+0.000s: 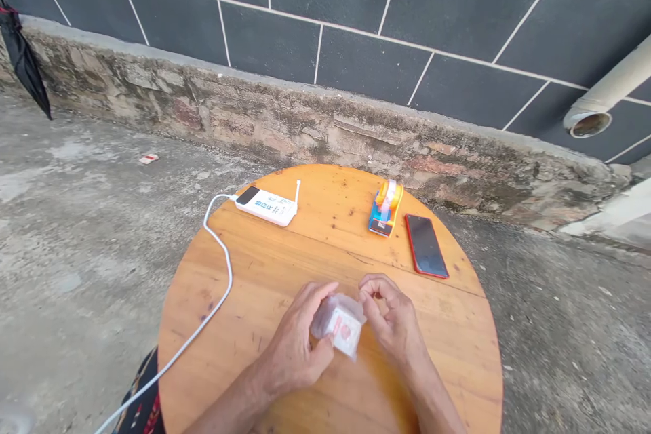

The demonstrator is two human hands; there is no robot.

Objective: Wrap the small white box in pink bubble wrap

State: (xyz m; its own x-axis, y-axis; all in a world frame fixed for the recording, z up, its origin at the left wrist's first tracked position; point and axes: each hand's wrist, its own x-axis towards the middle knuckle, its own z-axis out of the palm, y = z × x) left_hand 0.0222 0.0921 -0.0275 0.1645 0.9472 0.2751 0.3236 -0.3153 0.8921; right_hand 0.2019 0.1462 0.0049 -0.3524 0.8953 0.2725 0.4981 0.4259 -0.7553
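My left hand [300, 339] grips a small white box with a pinkish-red mark, wrapped in clear plastic film [342, 325]. Its thumb lies across the near side and the fingers curl around the far left. My right hand [389, 315] is beside the box's right edge, thumb and index finger pinched together at the plastic. Whether a bit of the film sits in that pinch is too small and blurred to tell. Both hands are over the front middle of the round wooden table [244, 312].
A blue and yellow tape dispenser [385, 209] and a red-edged phone [427, 245] lie at the table's back right. At the back left is a white power bank-like device [267, 206] with a white cable [226, 271] hanging off the left edge. A tiled wall [356, 47] stands behind.
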